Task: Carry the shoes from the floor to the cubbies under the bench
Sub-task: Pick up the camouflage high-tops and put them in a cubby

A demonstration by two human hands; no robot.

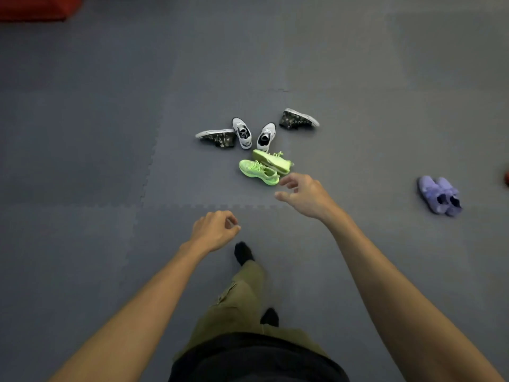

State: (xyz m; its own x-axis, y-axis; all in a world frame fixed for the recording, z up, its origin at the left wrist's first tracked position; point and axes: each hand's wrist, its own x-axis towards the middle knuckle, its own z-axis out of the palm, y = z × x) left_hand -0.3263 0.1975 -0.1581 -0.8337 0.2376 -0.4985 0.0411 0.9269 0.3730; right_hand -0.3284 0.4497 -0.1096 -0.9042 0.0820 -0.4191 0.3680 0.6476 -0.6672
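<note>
Several shoes lie in a loose cluster on the grey foam floor. Two neon green sneakers point(259, 171) point(272, 160) are nearest me, one tipped on its side. Behind them stand two white sneakers point(242, 132) point(266, 137). Two dark camouflage high-tops point(217, 137) point(298, 119) lie on their sides at the left and right of the group. A purple pair point(440, 194) sits apart at the right. My right hand point(303, 194) reaches out just short of the green sneakers, fingers apart and holding nothing. My left hand point(214, 230) hangs lower, fingers loosely curled, holding nothing. No bench or cubbies are in view.
The floor is grey interlocking foam mat point(110, 161). A red object point(35, 8) sits at the far top left corner. Another reddish thing point(506, 177) peeks in at the right edge. My legs in olive trousers and black socks point(243, 253) are below my hands.
</note>
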